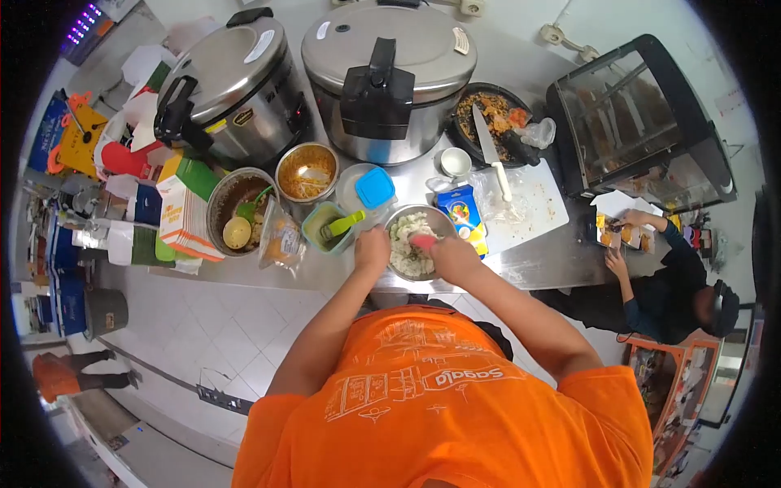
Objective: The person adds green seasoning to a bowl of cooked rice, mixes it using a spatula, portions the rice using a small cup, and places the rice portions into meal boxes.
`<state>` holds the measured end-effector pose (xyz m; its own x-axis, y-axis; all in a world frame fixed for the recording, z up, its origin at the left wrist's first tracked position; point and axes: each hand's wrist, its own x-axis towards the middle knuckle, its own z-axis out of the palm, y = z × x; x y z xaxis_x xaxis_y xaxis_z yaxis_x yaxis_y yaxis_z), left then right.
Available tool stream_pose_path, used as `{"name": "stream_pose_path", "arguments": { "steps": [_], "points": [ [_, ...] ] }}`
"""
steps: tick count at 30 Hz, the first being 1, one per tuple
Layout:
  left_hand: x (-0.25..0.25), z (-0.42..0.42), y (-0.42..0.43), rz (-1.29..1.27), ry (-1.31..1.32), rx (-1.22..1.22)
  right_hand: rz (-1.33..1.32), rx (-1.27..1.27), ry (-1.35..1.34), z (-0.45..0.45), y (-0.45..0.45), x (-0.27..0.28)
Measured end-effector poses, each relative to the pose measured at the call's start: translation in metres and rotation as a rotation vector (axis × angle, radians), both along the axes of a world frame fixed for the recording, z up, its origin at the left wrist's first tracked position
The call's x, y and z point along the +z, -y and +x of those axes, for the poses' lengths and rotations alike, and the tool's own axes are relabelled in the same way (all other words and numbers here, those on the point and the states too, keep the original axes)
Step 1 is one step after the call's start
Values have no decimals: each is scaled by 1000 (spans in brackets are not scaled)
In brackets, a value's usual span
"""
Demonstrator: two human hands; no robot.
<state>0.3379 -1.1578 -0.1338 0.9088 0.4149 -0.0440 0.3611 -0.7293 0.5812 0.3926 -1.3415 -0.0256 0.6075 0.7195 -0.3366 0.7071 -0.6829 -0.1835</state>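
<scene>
A steel bowl (440, 218) holding a white crumbly food (409, 259) stands at the counter's front edge. My left hand (373, 250) is closed at the bowl's left rim. In my right hand (454, 259) is a pink utensil (423, 241), its end in the white food. Left of the bowl are a clear tub (313, 230) with a green-handled utensil (346, 222) and a blue-lidded container (375, 188). To the right lies a blue and yellow box (462, 213).
Two large steel cookers (236, 81) (390, 49) stand behind. A knife (488, 146) lies across a black pan (460, 134) and white cutting board (549, 199). At right are a glass display case (634, 114) and a co-worker (675, 293) with a food box.
</scene>
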Motion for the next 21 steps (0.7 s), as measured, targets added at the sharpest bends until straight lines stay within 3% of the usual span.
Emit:
{"name": "stream_pose_path", "arguments": {
  "steps": [2,5,9,13,17,21],
  "points": [
    [-2,-1,3,33,-28,-17,-78,55,-31,-19,7,-8],
    [-6,1,3,5,-32,-3,-33,13,14,-29,6,-64],
    [-1,-1,2,6,-35,-27,-6,0,-83,8,2,-35],
    [-1,2,0,1,22,2,-80,-19,-15,-17,12,12],
    [-6,1,4,-5,4,8,-44,17,-68,-43,17,-36],
    [2,-4,-2,-6,13,-27,-39,-25,-28,-28,18,-14]
  ]
}}
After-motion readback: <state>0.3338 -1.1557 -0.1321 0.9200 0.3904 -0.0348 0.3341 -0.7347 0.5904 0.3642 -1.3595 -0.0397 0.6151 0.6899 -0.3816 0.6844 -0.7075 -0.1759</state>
